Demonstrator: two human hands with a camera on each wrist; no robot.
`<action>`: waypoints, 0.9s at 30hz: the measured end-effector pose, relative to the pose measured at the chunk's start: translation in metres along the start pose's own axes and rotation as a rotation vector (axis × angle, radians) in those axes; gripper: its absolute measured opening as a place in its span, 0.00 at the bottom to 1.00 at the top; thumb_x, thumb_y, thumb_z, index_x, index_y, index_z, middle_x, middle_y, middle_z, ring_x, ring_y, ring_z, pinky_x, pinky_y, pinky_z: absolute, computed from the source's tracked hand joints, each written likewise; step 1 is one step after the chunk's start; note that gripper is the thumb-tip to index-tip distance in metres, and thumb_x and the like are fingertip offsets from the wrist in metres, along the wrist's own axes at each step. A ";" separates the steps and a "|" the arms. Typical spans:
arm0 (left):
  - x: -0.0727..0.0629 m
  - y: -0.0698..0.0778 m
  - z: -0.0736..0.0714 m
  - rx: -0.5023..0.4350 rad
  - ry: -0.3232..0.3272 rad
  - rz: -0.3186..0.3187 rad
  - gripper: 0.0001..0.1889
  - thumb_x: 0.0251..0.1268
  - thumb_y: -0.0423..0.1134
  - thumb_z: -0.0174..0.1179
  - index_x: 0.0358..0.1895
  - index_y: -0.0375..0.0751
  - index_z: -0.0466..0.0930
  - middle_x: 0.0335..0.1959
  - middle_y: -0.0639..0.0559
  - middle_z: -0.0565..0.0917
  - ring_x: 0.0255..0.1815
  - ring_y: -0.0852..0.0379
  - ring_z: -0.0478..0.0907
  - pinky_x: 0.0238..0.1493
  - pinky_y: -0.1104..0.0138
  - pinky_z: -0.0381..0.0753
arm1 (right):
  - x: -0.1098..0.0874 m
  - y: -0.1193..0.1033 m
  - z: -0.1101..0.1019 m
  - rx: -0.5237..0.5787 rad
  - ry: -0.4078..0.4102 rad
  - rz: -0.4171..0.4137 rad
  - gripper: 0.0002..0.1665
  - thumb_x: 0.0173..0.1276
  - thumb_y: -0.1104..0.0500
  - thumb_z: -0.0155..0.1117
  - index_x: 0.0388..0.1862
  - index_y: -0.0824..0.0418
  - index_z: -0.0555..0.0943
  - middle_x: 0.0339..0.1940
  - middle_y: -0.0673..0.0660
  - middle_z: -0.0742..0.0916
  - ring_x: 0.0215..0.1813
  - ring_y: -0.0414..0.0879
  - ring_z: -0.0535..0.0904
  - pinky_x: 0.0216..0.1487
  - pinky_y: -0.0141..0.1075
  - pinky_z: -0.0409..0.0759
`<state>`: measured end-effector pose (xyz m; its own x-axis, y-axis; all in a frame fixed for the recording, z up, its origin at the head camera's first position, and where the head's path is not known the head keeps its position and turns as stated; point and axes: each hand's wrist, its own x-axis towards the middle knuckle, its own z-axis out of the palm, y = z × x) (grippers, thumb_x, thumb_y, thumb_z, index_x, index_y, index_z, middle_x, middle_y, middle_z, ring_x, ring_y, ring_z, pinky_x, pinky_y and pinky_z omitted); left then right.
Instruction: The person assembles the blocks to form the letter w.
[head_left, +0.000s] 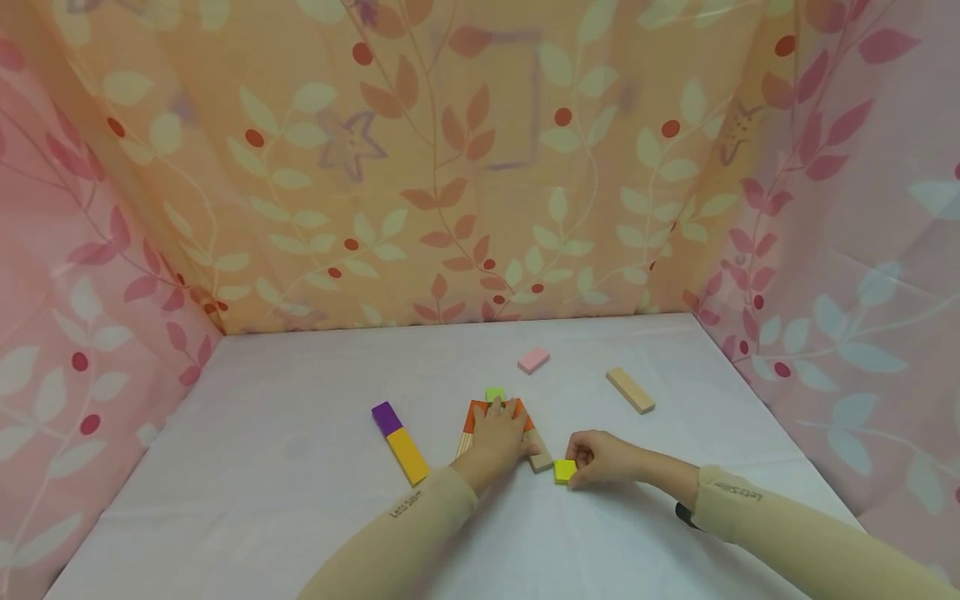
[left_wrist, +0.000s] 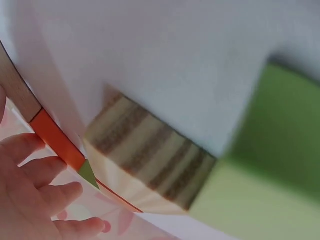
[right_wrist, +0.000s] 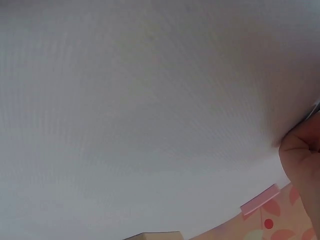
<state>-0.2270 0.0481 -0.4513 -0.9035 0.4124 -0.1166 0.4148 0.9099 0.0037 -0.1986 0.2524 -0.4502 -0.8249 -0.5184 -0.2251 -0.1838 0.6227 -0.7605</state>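
In the head view my left hand (head_left: 497,435) lies with spread fingers over an arrangement of blocks. Under and around it show an orange block (head_left: 476,415), a light green block (head_left: 495,394) at the top and a plain wooden block (head_left: 537,450) slanting down to the right. The left wrist view shows the fingertips (left_wrist: 60,165) by an orange block (left_wrist: 57,140), with a striped wooden block (left_wrist: 150,147) and a blurred green block (left_wrist: 280,135) close up. My right hand (head_left: 609,458) pinches a yellow block (head_left: 565,472) beside the wooden block's lower end; that block is hidden in the right wrist view.
Left of the arrangement, a purple block (head_left: 387,418) and an orange-yellow block (head_left: 408,456) lie end to end. A pink block (head_left: 534,361) lies farther back, and a wooden block (head_left: 630,390) to the right. Patterned curtains (head_left: 480,167) enclose the white table (head_left: 262,500).
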 end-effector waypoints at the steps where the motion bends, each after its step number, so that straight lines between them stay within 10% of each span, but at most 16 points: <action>1: 0.000 0.000 -0.001 -0.003 0.003 -0.001 0.38 0.59 0.64 0.58 0.70 0.48 0.70 0.72 0.50 0.67 0.73 0.46 0.59 0.68 0.45 0.61 | 0.001 0.000 0.000 -0.004 -0.007 0.000 0.15 0.54 0.65 0.75 0.34 0.62 0.76 0.22 0.48 0.75 0.27 0.40 0.69 0.28 0.28 0.67; 20: -0.001 -0.003 -0.004 0.044 0.010 0.010 0.37 0.58 0.65 0.57 0.69 0.50 0.72 0.71 0.50 0.69 0.73 0.46 0.61 0.67 0.46 0.63 | 0.001 0.001 -0.010 0.084 -0.059 0.035 0.22 0.59 0.63 0.72 0.50 0.69 0.77 0.26 0.51 0.80 0.28 0.42 0.71 0.29 0.29 0.71; 27: -0.003 -0.001 -0.005 0.015 0.015 0.019 0.37 0.59 0.63 0.59 0.69 0.48 0.71 0.71 0.49 0.69 0.73 0.45 0.60 0.68 0.46 0.61 | 0.001 0.007 -0.031 0.122 0.083 0.070 0.20 0.63 0.63 0.68 0.51 0.72 0.77 0.26 0.52 0.80 0.26 0.42 0.73 0.25 0.30 0.71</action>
<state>-0.2252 0.0463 -0.4463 -0.8971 0.4301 -0.1014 0.4332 0.9013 -0.0093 -0.2172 0.2741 -0.4368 -0.8759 -0.4227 -0.2328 -0.0622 0.5771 -0.8143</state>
